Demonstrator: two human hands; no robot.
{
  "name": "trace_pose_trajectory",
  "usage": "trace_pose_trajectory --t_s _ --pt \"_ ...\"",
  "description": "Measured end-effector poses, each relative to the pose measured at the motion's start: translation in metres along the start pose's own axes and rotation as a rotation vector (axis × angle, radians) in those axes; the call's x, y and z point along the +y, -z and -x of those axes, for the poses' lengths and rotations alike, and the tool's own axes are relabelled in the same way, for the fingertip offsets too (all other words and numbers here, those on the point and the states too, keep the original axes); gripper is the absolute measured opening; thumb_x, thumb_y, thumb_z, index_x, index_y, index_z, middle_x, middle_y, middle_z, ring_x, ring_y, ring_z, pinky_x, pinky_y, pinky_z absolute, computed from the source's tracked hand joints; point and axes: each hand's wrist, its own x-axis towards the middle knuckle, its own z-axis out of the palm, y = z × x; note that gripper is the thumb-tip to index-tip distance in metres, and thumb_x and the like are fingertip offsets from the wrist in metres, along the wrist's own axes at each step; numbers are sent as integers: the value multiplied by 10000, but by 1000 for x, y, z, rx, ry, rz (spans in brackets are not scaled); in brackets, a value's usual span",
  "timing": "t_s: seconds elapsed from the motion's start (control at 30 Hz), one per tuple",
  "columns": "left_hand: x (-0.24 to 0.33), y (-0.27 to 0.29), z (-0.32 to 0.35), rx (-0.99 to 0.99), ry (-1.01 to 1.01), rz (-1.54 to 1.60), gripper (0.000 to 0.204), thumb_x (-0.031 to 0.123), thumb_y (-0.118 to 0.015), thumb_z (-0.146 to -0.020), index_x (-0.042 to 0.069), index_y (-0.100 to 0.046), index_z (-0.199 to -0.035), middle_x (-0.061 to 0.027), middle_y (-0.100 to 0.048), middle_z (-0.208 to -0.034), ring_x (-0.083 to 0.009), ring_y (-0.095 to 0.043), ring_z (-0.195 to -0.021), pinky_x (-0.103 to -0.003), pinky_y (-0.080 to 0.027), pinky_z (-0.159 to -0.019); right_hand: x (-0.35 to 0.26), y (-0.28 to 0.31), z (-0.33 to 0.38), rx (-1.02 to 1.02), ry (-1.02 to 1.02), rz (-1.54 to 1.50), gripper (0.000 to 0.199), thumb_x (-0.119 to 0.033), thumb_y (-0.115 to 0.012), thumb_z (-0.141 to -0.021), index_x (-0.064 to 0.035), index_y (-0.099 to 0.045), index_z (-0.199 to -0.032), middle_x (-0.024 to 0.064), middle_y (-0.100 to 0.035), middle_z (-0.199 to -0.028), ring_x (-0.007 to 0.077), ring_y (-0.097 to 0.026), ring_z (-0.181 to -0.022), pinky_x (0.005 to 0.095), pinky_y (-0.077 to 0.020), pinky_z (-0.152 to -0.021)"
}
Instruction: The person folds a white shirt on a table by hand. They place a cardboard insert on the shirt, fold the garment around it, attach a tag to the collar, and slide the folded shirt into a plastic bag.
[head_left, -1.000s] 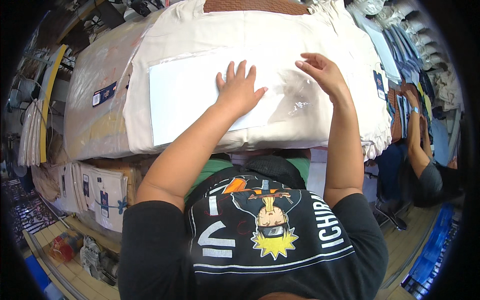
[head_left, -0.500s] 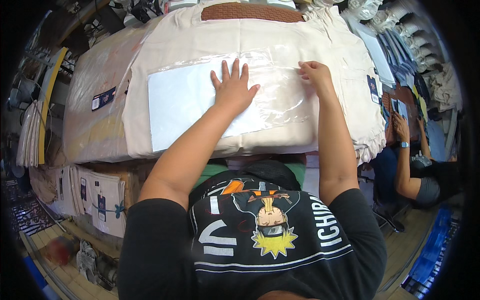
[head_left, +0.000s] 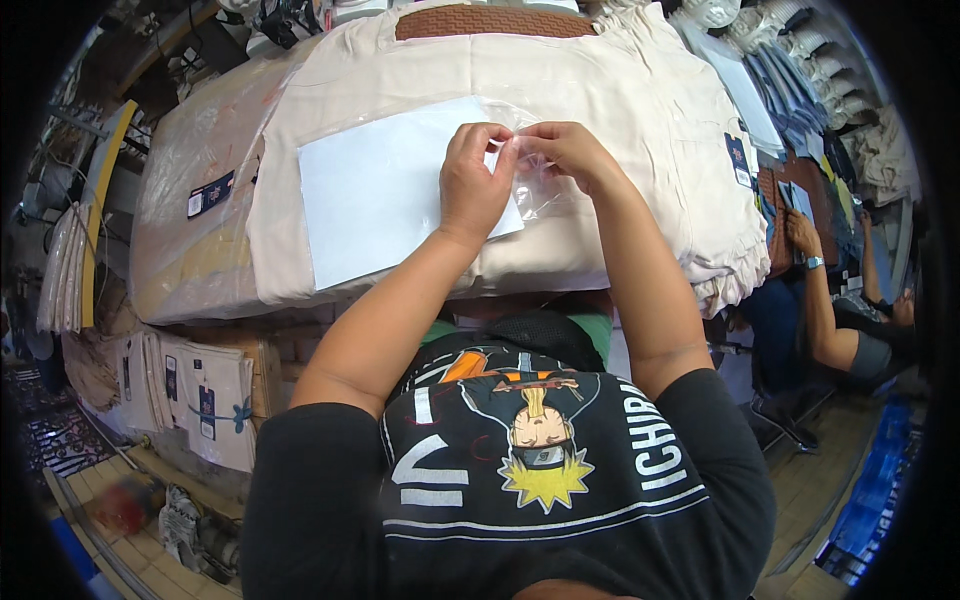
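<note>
Both hands meet over a cream garment (head_left: 620, 100) spread across the table. My left hand (head_left: 472, 185) is closed, thumb and index finger pinching a clear plastic bag (head_left: 540, 192) at its upper part. Right beside it, the fingertips of my right hand (head_left: 568, 152) are pinched together on the same bag, almost touching the left ones. The bag is crumpled below the right fingers. A white rectangular sheet (head_left: 375, 195) lies flat on the garment, reaching under my left hand. Whether the sheet is inside the bag I cannot tell.
A plastic-covered garment (head_left: 165, 240) with a dark tag (head_left: 211, 193) lies at left. A brown textured board (head_left: 490, 22) shows at the far edge. Folded garments (head_left: 205, 400) are stacked below left. At right, another person's hand (head_left: 803, 232) works near blue folded clothes (head_left: 785, 95).
My left hand has gone from lying flat on the sheet to pinching the bag. My right hand has moved left to meet it, and the spread-out bag is now gathered and crumpled.
</note>
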Motion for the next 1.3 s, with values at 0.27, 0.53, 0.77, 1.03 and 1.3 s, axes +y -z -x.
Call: trace_pose_trajectory --t_s 0.27,0.53,0.77,1.03,1.3 --pt "18 23 -4 -195 -242 33 235 129 -699 -795 73 -610 -1004 -112 -599 -1015 -256 -558 -1007 -341 -458 -858 10 -15 -6 -104 161 -5 164 -162 -700 -749 -63 -668 -876 9 -602 -737 113 -500 -611 257 -420 -567" --pt "-26 148 -46 -23 487 134 565 278 -700 -835 -29 -474 -1252 -141 -547 -1197 -230 -491 -1139 -332 -358 -1012 11 36 32 218 264 -317 121 -177 -680 -836 -86 -616 -884 -9 -618 -799 73 -535 -642 231 -433 -551" --pt "-90 228 -76 275 536 235 278 247 -701 -836 37 -626 -1003 -50 -649 -891 -85 -566 -711 -209 -448 -615 48 106 19 447 138 13 135 -166 -620 -854 -83 -585 -755 -43 -473 -618 73 -417 -532 245 -352 -479" --pt "-111 390 -20 854 672 175 250 93 -599 -858 133 -596 -1105 -45 -621 -766 -114 -559 -614 -221 -403 -477 67 103 12 821 192 365 462 -234 -651 -835 -67 -526 -1247 129 -605 -1101 208 -589 -942 318 -467 -820" --pt "-92 500 106 936 612 433 257 174 -540 -893 71 -571 -1126 -30 -586 -849 -162 -549 -720 -291 -461 -659 52 82 -4 744 596 697 355 -291 -598 -894 -96 -595 -1190 118 -563 -1207 246 -520 -1130 400 -386 -963"
